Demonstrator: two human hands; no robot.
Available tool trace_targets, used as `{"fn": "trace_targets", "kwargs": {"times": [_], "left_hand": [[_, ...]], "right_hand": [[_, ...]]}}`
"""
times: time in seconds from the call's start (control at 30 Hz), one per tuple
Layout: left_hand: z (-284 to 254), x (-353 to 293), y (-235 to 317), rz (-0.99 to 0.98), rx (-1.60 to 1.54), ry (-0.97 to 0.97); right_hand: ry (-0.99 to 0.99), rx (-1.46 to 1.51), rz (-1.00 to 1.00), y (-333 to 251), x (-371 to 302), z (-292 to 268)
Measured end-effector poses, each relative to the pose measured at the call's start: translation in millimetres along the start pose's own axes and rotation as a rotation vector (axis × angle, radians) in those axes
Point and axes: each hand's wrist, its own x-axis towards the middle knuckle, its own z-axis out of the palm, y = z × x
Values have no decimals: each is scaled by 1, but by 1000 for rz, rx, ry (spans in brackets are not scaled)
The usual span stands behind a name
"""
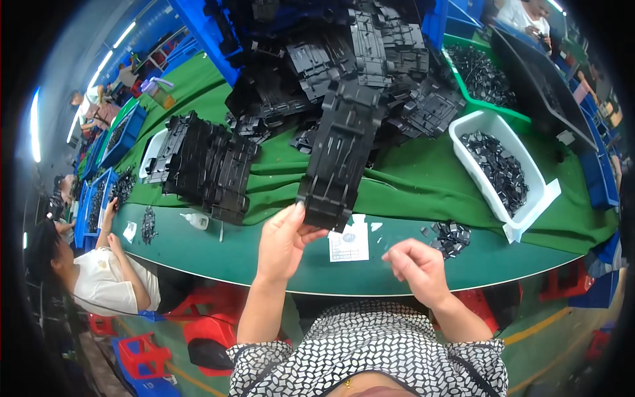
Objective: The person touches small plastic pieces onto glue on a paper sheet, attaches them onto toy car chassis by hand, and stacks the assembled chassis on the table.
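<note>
My left hand [284, 238] grips the near end of a long black moulded plastic part [342, 149], with the thumb on top and the fingers beneath. The part is raised and tilted away from me, its slotted, ribbed face showing. Over the table's front, my right hand [418, 264] is closed, thumb and forefinger pinched together; anything between them is too small to make out. Beside it lies a loose pile of small black plastic pieces [452, 239]. A printed paper slip [348, 246] rests on the table between my hands.
A stack of similar black parts [202, 169] stands at left, near a small white bottle [195, 221]. More parts spill from a blue bin [433, 30] at the back. At right are a white tub [461, 135] of small pieces and a green tray [486, 104]. A co-worker [99, 278] sits at left.
</note>
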Motion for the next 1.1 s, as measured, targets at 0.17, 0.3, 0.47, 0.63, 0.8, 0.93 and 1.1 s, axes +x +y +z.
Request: {"fn": "trace_targets", "kwargs": {"times": [0.17, 0.3, 0.47, 0.63, 0.8, 0.93, 1.1], "left_hand": [[-1, -35, -33, -119, -149, -35], [7, -70, -52, -163, -97, -61], [-10, -81, -41, -78, -135, -183], [16, -75, -52, -175, -109, -324], [30, -71, -49, -129, -313, -146], [12, -60, -52, -12, -407, -207], [7, -54, -45, 10, -433, -183]], "right_hand": [[45, 361, -11, 7, 20, 6], [-7, 300, -6, -9, 24, 17], [-361, 259, 132, -19, 16, 8], [-420, -167, -137, -12, 17, 24], [-115, -531, -268, -23, 10, -10], [140, -817, -201, -22, 10, -61], [-123, -1215, -431, -14, 22, -80]]}}
